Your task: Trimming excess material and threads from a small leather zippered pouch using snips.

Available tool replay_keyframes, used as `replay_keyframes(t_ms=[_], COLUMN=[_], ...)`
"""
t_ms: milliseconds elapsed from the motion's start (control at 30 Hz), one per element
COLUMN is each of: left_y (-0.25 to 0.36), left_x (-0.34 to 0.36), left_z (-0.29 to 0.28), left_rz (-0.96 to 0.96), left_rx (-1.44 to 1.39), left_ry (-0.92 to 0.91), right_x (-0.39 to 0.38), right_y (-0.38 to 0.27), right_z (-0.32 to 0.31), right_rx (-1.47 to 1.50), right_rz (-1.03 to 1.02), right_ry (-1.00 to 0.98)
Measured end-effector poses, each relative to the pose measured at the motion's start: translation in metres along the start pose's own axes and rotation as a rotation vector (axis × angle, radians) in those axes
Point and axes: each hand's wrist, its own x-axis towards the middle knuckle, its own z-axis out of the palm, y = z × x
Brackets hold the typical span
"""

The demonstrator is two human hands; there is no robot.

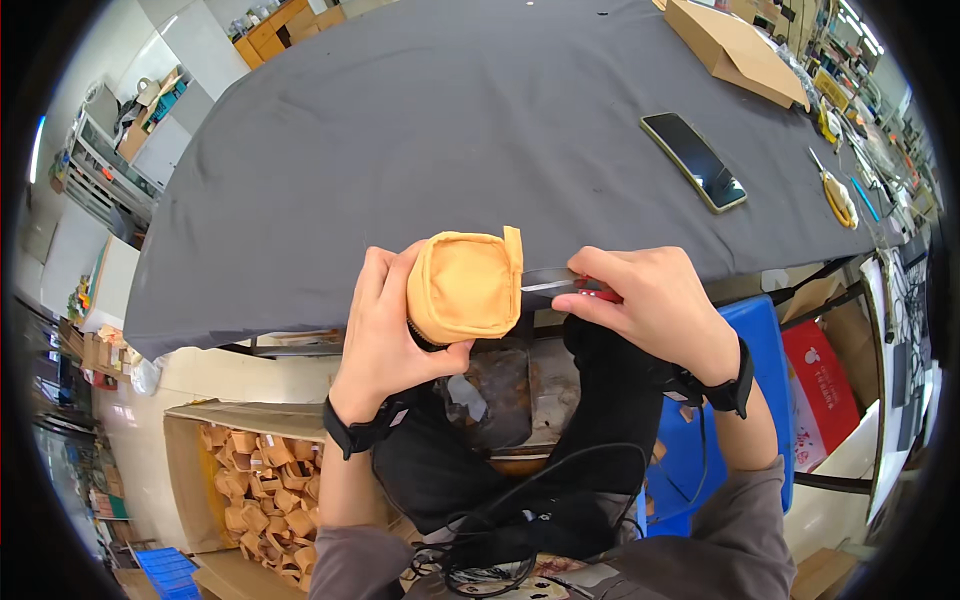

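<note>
Gripping a boxy yellow fabric pouch (465,287) at its nine o'clock side, the left hand (388,325), in the head view, is closed around it, thumb beneath. The pouch is held near the front edge of a table covered in dark grey cloth (350,150), a short strip standing at its one o'clock corner. The right hand (650,300) grips red-handled metal scissors (545,287), blades pointing toward nine o'clock, their tips at the pouch's edge; whether they touch cannot be told. Relative to the pouch, a black-screened smartphone (693,162) lies at two o'clock, a blue plastic bin (745,400) stands near four o'clock, and an open brown cardboard box (187,470) of small orange-tan pieces (270,495) stands between seven and eight o'clock.
</note>
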Motion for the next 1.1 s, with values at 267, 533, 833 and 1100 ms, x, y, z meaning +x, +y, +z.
replay_keyframes(t_ms=[267,533,833,1100], left_y=[0.001,-0.002,0.002,0.0], left_x=[-0.002,-0.004,-0.003,-0.002], left_z=[0.001,0.003,0.004,0.007], left_rz=[0.01,0.009,0.007,0.014], left_rx=[0.017,0.002,-0.012,-0.02], left_ry=[-0.012,0.002,-0.023,-0.023], right_x=[0.005,0.009,0.011,0.014], right_y=[-0.003,-0.002,-0.001,0.0], right_z=[-0.011,-0.008,-0.008,-0.008], right_rx=[-0.056,-0.075,-0.037,-0.126], right_rz=[-0.014,-0.018,-0.021,-0.062], right_ry=[-0.076,-0.057,-0.098,-0.108])
